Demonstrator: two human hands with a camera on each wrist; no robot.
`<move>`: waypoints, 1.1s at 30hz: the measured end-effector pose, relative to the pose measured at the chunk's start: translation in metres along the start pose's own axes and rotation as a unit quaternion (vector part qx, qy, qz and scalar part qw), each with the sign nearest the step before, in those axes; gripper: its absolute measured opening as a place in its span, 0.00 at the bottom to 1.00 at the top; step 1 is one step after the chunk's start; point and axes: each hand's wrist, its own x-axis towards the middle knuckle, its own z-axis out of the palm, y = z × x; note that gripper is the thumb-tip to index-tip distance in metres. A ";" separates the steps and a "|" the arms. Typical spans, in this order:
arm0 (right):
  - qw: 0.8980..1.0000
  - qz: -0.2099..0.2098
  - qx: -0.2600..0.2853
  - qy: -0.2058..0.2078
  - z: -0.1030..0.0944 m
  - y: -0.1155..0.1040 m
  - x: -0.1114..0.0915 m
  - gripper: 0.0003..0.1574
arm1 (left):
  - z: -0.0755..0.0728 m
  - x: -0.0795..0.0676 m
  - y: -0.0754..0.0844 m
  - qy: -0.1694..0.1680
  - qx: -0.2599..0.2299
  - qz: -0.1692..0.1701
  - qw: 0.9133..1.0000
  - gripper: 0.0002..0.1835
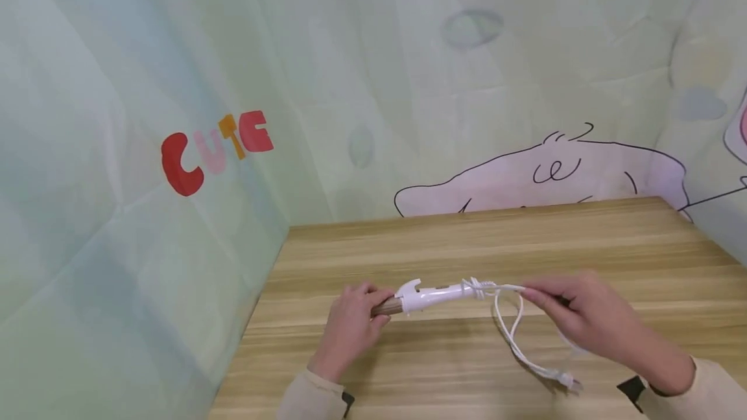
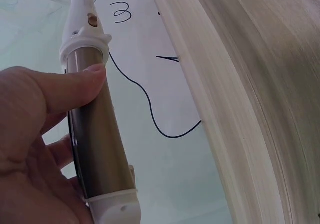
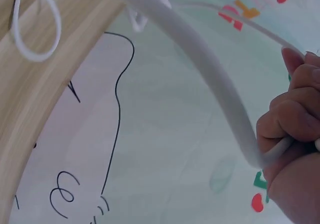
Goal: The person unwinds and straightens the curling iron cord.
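A curling iron (image 1: 440, 296) with a glossy white handle and a bronze barrel (image 2: 97, 139) lies sideways across the head view, over the table. My left hand (image 1: 352, 324) grips the barrel, the thumb pressed along it close to the white handle in the left wrist view. The white cord (image 3: 212, 73) is wound around the handle's far end. My right hand (image 1: 598, 317) pinches a stretch of this cord, drawn out to the right, and in the right wrist view the fingers are curled around it. A loop of cord hangs below, ending in a two-pin plug (image 1: 567, 380).
Beneath both hands is a wood-grain tabletop (image 1: 408, 238). A pale green printed cloth (image 1: 362, 83) surrounds its back and left sides, bearing coloured letters (image 1: 182, 164) and a line-drawn pink figure (image 1: 508, 177).
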 end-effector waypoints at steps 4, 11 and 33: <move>0.999 0.031 0.018 0.015 -0.011 0.016 0.010 0.14 | -0.002 -0.001 0.001 -0.025 0.007 0.025 0.999 0.21; 0.997 0.075 -0.021 0.029 -0.012 0.041 0.012 0.09 | -0.004 -0.007 -0.003 -0.122 -0.025 0.084 0.989 0.20; 0.967 0.237 -0.054 -0.069 0.021 0.077 -0.026 0.10 | -0.008 -0.006 -0.010 -0.079 -0.358 0.090 0.926 0.20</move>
